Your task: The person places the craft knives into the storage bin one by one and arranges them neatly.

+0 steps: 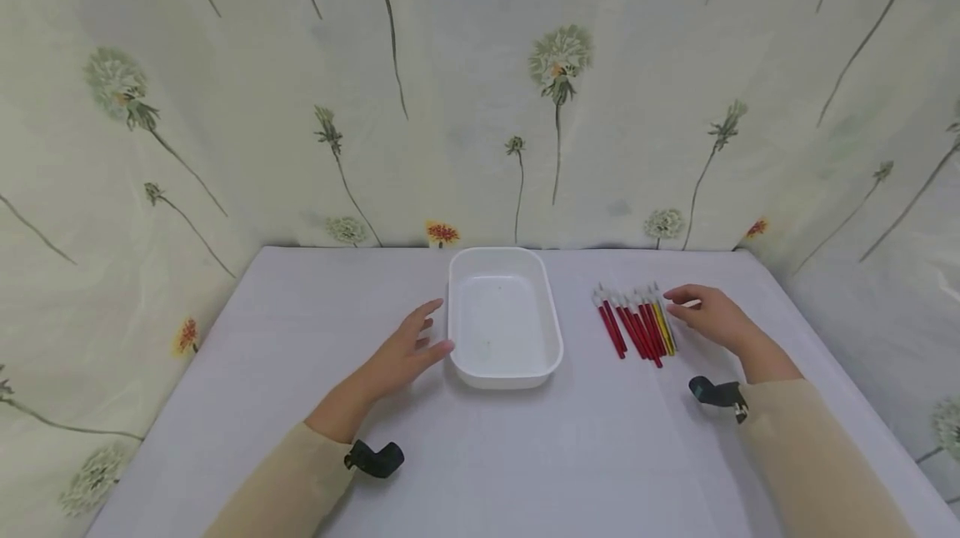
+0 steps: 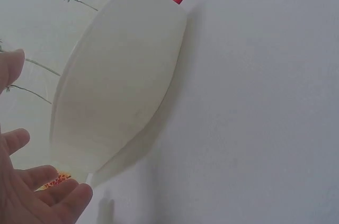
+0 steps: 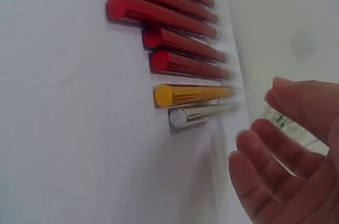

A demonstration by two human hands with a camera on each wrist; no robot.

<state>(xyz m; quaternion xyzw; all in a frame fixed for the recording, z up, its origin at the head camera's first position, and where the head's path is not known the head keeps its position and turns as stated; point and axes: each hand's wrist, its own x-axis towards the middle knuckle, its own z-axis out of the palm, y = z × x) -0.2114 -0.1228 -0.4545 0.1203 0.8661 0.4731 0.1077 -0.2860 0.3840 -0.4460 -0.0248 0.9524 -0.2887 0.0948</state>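
A white rectangular tray (image 1: 504, 313) with rounded corners sits on the table. My left hand (image 1: 408, 352) is beside its left wall, fingers spread and thumb near the rim, holding nothing. The left wrist view shows the tray's outer wall (image 2: 119, 81) past those fingers. To the tray's right lies a row of slim, shiny candle-like sticks with white pointed ends: several red ones (image 1: 611, 330), one yellow (image 1: 663, 328) and one silver (image 3: 196, 115) at the right end. My right hand (image 1: 708, 317) hovers just right of the silver stick, fingers loosely bent with nothing between them.
White cloth covers the table (image 1: 525, 463). A curtain (image 1: 450, 88) printed with dandelions hangs behind it and at both sides. Dark straps with camera mounts sit at the left wrist (image 1: 375, 459) and right wrist (image 1: 716, 392).
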